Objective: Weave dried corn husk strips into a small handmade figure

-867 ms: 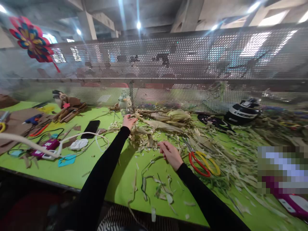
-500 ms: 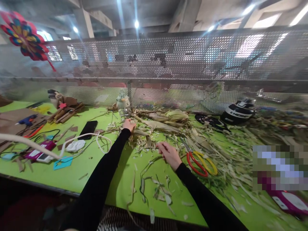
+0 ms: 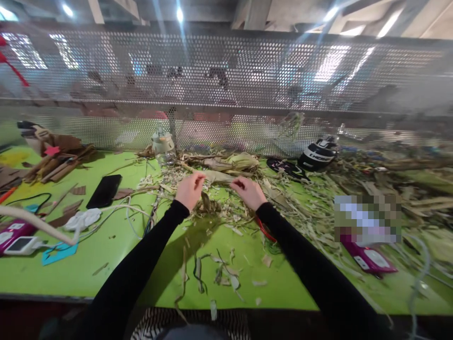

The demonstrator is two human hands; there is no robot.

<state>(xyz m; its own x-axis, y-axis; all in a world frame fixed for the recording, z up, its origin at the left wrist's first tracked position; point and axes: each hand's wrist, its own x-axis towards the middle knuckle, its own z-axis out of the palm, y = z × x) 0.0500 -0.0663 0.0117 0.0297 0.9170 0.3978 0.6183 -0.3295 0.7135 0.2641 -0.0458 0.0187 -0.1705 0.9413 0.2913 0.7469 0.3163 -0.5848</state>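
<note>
Both my hands are raised over a heap of dried corn husks [image 3: 230, 163] on the green table [image 3: 106, 245]. My left hand [image 3: 189, 190] is closed in a pinch, and a dark curled husk piece [image 3: 205, 203] hangs just below it. My right hand [image 3: 248, 192] is also pinched, fingers together, a hand's width to the right. What it grips is too small to make out. Red scissor handles [image 3: 264, 231] peek out from under my right forearm.
Husk scraps [image 3: 219, 274] litter the near table edge. A black phone [image 3: 104, 190], a white cable [image 3: 85, 218] and cardboard pieces [image 3: 56, 165] lie to the left. A small bottle [image 3: 163, 144] and a helmet [image 3: 318, 153] stand by the perforated metal screen [image 3: 226, 85]. A pink device [image 3: 368, 257] lies to the right.
My left hand has pulled back from the far husk pile and my right hand has risen from the table. The hands now sit close together. The view has tilted down and shifted.
</note>
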